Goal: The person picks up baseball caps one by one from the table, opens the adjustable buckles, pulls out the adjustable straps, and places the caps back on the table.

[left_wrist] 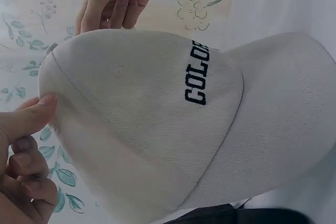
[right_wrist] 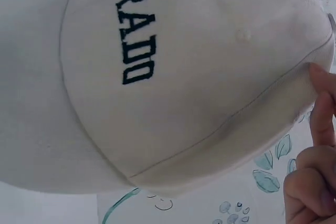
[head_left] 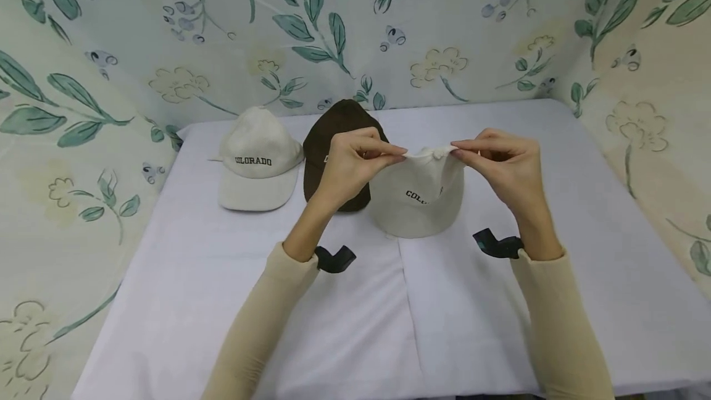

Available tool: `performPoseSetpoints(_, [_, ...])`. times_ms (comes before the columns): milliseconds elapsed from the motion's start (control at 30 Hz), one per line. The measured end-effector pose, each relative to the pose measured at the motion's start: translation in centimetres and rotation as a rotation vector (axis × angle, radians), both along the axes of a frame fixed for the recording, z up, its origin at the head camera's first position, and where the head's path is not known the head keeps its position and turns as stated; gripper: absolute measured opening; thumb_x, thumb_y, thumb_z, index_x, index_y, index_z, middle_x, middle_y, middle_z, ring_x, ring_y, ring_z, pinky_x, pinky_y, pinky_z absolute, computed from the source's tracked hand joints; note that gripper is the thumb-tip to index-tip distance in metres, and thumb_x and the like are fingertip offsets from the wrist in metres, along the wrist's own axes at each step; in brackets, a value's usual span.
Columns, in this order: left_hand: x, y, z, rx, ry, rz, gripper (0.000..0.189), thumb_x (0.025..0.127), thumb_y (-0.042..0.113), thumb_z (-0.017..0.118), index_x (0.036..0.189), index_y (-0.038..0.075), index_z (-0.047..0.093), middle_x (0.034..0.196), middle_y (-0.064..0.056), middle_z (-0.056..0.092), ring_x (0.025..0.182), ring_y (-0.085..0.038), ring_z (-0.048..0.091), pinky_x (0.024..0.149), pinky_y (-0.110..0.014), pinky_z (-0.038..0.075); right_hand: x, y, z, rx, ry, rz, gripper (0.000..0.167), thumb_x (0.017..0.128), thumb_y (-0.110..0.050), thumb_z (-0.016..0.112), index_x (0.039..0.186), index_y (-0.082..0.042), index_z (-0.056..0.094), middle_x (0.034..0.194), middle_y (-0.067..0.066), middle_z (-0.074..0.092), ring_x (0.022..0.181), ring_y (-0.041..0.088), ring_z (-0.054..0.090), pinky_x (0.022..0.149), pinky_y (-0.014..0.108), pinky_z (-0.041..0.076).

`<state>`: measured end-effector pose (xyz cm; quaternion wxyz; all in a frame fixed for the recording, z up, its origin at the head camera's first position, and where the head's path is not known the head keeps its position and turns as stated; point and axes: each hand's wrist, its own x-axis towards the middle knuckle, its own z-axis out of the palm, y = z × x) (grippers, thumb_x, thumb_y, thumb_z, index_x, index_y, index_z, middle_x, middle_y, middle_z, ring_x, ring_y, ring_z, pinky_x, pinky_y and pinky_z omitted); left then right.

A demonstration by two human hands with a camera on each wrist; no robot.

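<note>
Both hands hold up a cream baseball cap (head_left: 418,218) with dark lettering across its front, its brim pointing down toward the person. My left hand (head_left: 355,162) pinches the upper left edge of the cap between thumb and fingers. On the opposite side, my right hand (head_left: 502,162) pinches the upper right edge the same way. In the left wrist view, the left thumb (left_wrist: 39,114) presses on the fabric at the end away from the brim. The right wrist view shows the crown (right_wrist: 210,61) with a fold along its seam near the right fingers.
A second cream cap (head_left: 258,162), lettered COLORADO, sits at the back left of the table. Beside it is a dark brown cap (head_left: 344,119), partly hidden behind the left hand. White cloth (head_left: 355,326) covers the table, and a leaf-patterned curtain (head_left: 355,29) hangs behind.
</note>
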<state>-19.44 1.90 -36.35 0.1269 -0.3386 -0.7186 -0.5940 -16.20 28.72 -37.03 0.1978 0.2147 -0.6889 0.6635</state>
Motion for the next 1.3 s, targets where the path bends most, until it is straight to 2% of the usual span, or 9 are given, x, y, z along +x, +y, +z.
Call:
performPoseSetpoints(200, [-3.1,0.9,-1.1,0.087,-0.066,0.025,0.01,0.077,-0.004,0.087,0.085,-0.003,0.082,0.06,-0.006,0.054,0.056,-0.015,0.04,0.054,-0.023,0.033,-1.6,-0.6,-1.1,-0.094,-0.052,-0.131,0.017,0.078,0.012,0.084,0.091,0.019,0.075,0.076,0.004,0.075,0.06,0.014,0.046,0.055,0.016,0.038])
performPoseSetpoints(333, [-4.8,1.5,-1.5,0.1,-0.111,0.074,0.009,0.077,-0.001,0.089,0.083,-0.001,0.083,0.06,-0.001,0.058,0.056,-0.014,0.041,0.053,-0.023,0.033,-2.7,-0.7,-1.6,-0.087,-0.092,-0.217,0.018,0.078,0.005,0.086,0.09,0.015,0.077,0.078,0.001,0.077,0.062,0.012,0.056,0.056,0.016,0.042])
performPoseSetpoints(533, [-7.2,2.5,-1.4,-0.005,-0.145,0.132,0.008,0.08,0.006,0.089,0.085,0.003,0.084,0.067,-0.005,0.066,0.059,-0.013,0.041,0.055,-0.022,0.032,-4.3,-0.3,-1.6,0.04,-0.215,-0.368,0.021,0.081,-0.012,0.089,0.095,0.003,0.082,0.078,-0.006,0.076,0.063,0.007,0.061,0.056,0.016,0.047])
performPoseSetpoints(700, [-8.8,3.0,-1.0,-0.082,-0.164,0.136,0.006,0.083,0.007,0.087,0.086,0.003,0.084,0.085,-0.014,0.077,0.063,-0.012,0.047,0.058,-0.02,0.036,-5.6,-0.1,-1.9,0.043,-0.219,-0.392,0.021,0.084,-0.015,0.088,0.098,0.0,0.083,0.074,-0.008,0.073,0.059,0.007,0.056,0.055,0.018,0.047])
performPoseSetpoints(867, [-9.9,3.4,-1.7,-0.049,-0.223,0.114,0.006,0.084,0.003,0.084,0.09,0.001,0.083,0.096,-0.018,0.079,0.069,-0.012,0.055,0.061,-0.02,0.043,-6.9,-0.3,-2.7,-0.01,-0.172,-0.398,0.018,0.085,-0.011,0.086,0.098,0.001,0.082,0.07,-0.008,0.072,0.054,0.009,0.051,0.051,0.018,0.04])
performPoseSetpoints(967, [-10.4,3.6,-2.7,-0.007,-0.318,0.119,0.008,0.084,0.002,0.084,0.091,0.0,0.083,0.097,-0.017,0.079,0.074,-0.011,0.059,0.063,-0.02,0.045,-7.3,-0.7,-3.2,-0.019,-0.164,-0.405,0.014,0.086,-0.006,0.084,0.097,0.002,0.082,0.067,-0.008,0.07,0.05,0.01,0.05,0.047,0.017,0.036])
performPoseSetpoints(1100, [-10.7,4.0,-4.3,0.042,-0.444,0.16,0.009,0.083,0.004,0.085,0.092,0.002,0.083,0.095,-0.011,0.079,0.074,-0.009,0.056,0.061,-0.018,0.043,-7.1,-1.4,-3.3,-0.025,-0.188,-0.408,0.011,0.086,0.0,0.081,0.095,0.005,0.081,0.063,-0.007,0.069,0.047,0.011,0.05,0.045,0.016,0.033])
performPoseSetpoints(1167, [-10.8,4.1,-4.8,0.054,-0.452,0.194,0.009,0.083,0.005,0.086,0.092,0.003,0.084,0.089,-0.01,0.077,0.069,-0.01,0.052,0.057,-0.019,0.04,-7.0,-1.8,-3.2,-0.022,-0.197,-0.408,0.01,0.086,0.001,0.081,0.094,0.006,0.081,0.061,-0.006,0.068,0.045,0.011,0.051,0.044,0.016,0.033])
performPoseSetpoints(1300, [-10.9,4.5,-5.5,0.041,-0.406,0.251,0.009,0.085,0.009,0.085,0.093,0.005,0.084,0.073,-0.008,0.068,0.057,-0.01,0.045,0.051,-0.021,0.035,-6.7,-2.3,-3.1,-0.001,-0.24,-0.408,0.016,0.087,-0.002,0.082,0.099,0.007,0.08,0.06,-0.004,0.067,0.045,0.007,0.051,0.044,0.016,0.032])
